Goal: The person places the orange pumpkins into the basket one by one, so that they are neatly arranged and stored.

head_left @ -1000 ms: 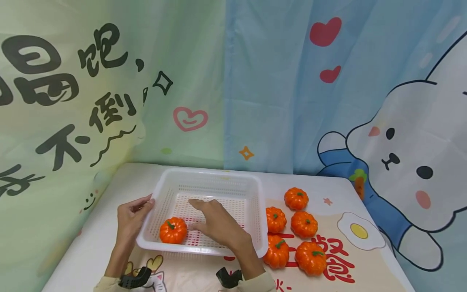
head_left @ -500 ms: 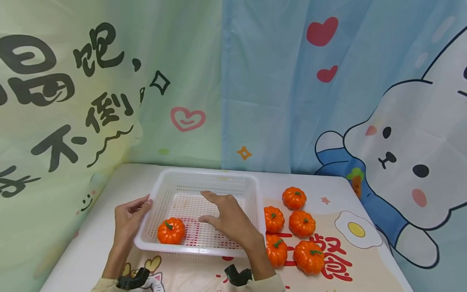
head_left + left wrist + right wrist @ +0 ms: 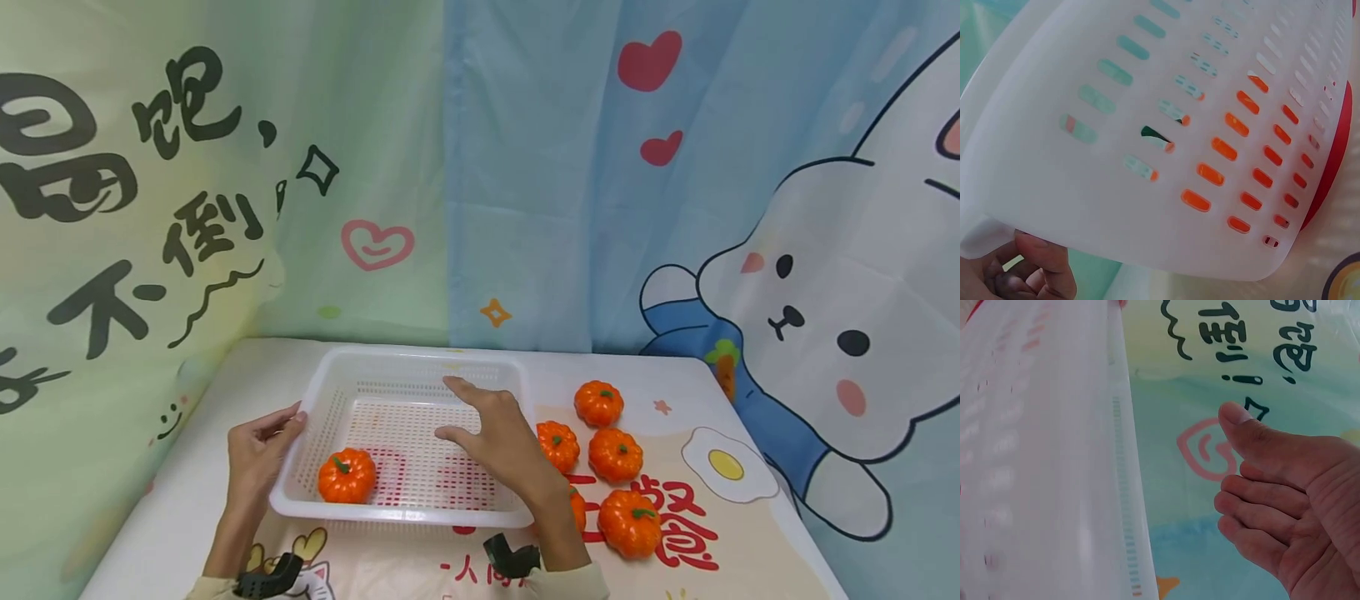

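A white plastic basket (image 3: 401,515) with slotted walls stands on the table. In its near left corner lies a small orange pumpkin (image 3: 347,477) with a green stem; its orange shows through the slots in the left wrist view. My left hand (image 3: 257,457) pinches the basket's left rim between thumb and fingers, as the left wrist view confirms. Above the basket's right side hovers my right hand (image 3: 504,437), holding nothing, thumb spread from relaxed fingers. Beyond the right rim sit several more pumpkins (image 3: 616,456); one of them (image 3: 577,508) is partly covered by my right forearm.
The white table (image 3: 187,500) bears a beige printed mat (image 3: 675,567) with red characters and a fried egg picture. A printed curtain (image 3: 525,208) hangs close behind the table. Each wrist wears a black device (image 3: 270,577).
My right hand has moved right, away from the pumpkin in the basket, towards the right rim. The left hand keeps its hold on the rim. The head view has shifted slightly.
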`<state>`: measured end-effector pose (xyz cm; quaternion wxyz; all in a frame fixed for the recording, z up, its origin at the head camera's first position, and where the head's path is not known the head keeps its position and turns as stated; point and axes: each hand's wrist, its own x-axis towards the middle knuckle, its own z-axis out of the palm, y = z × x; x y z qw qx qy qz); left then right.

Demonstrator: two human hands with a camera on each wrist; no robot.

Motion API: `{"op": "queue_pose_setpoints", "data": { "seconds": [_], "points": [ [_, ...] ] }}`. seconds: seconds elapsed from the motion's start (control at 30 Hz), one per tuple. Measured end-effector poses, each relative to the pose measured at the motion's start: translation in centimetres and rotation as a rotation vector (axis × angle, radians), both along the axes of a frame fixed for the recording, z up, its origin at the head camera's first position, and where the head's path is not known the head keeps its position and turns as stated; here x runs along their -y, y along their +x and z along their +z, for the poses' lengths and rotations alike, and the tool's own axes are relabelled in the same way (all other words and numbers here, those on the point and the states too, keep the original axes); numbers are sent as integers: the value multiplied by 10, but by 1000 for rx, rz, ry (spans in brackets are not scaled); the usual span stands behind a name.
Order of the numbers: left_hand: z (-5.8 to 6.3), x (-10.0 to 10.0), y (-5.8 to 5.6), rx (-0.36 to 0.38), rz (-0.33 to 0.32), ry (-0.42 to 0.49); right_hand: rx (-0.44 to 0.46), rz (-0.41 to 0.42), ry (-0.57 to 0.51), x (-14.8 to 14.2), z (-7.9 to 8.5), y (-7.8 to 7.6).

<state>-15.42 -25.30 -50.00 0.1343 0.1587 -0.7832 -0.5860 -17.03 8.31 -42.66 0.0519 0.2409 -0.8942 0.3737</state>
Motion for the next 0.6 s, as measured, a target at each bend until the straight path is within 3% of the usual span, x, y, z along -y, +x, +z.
{"op": "queue_pose_setpoints", "data": {
  "seconds": [0.6],
  "points": [
    [-1, 2, -2, 14, -4, 37, -43, -92, 10, -28, 2, -7]
  ]
}}
